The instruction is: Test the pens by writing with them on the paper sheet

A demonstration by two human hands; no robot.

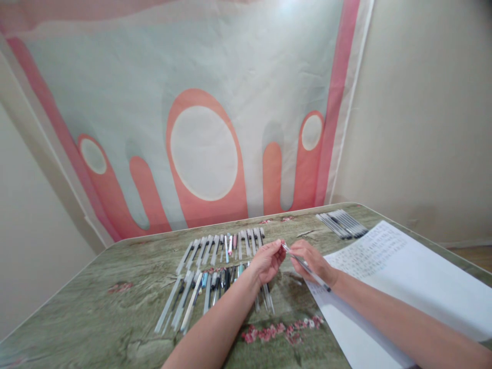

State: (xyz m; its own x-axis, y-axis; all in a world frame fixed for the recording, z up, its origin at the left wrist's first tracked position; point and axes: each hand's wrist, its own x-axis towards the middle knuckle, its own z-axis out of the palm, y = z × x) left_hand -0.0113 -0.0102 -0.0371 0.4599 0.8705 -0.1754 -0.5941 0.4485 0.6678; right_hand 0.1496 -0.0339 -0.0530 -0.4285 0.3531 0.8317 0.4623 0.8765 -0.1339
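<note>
A slim clear-barrelled pen slants between my hands over the table, its dark end pointing down and to the right. My right hand is closed around its barrel. The thumb and fingertips of my left hand pinch the pen's upper end; what exactly lies between them is too small to make out. Left of my hands, a back row of pens and a front row of pens lie side by side. My left forearm covers part of the front row. Beneath my right arm lies white paper with handwriting.
A bundle of similar pens rests at the table's back right, beside the paper's top corner. The table has a wood-look cover with pink flower prints. Behind it hangs a patterned cloth, with a plain wall to the right.
</note>
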